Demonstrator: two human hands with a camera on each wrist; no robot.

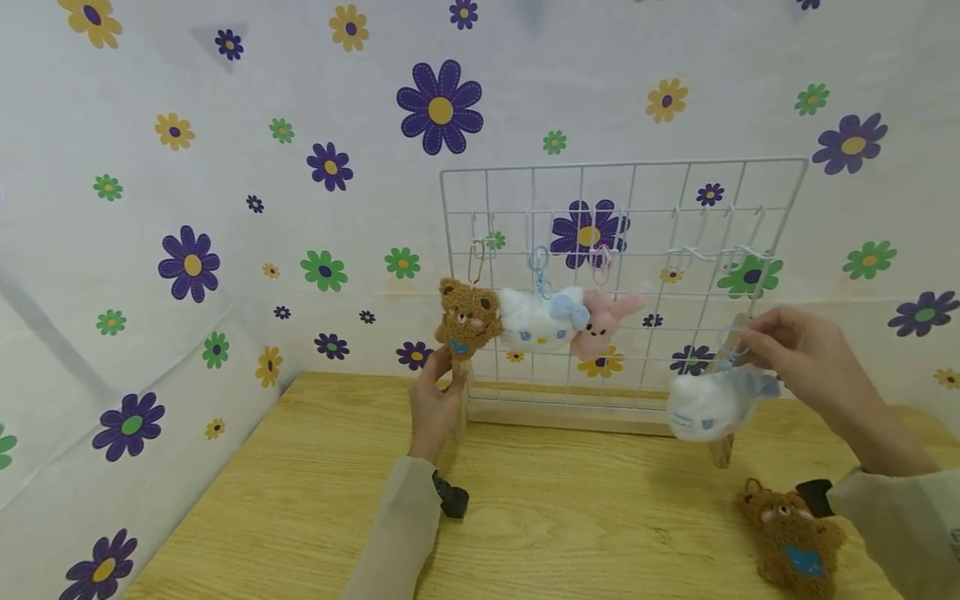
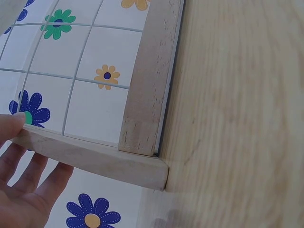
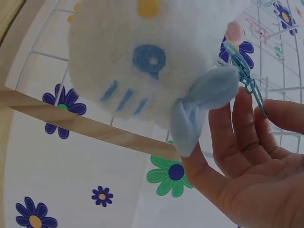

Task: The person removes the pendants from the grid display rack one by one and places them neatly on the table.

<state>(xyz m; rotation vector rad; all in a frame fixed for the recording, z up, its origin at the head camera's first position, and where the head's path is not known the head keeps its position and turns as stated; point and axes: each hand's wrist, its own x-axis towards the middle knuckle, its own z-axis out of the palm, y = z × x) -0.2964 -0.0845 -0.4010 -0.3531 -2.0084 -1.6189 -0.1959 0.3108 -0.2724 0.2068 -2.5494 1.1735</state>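
My right hand (image 1: pixel 813 358) pinches the light blue ring clasp (image 3: pixel 244 71) of a white cat-head plush keychain (image 1: pixel 701 408). The plush has a pale blue bow (image 3: pixel 209 92) and hangs in front of the rack's right side. At the left end, my left hand (image 1: pixel 435 408) holds the wooden upright (image 2: pixel 90 156) of the white wire grid rack (image 1: pixel 585 167), thumb on one side and fingers on the other. On the rack hang a brown bear plush (image 1: pixel 468 317), another white cat plush (image 1: pixel 536 325) and a pink plush (image 1: pixel 600 325).
White hooks (image 1: pixel 690 252) stick out from the grid's right part. A second brown bear plush (image 1: pixel 798 533) lies on the wooden table (image 1: pixel 570 508) near my right sleeve. Behind the rack hangs a white backdrop (image 1: pixel 255 92) printed with flowers.
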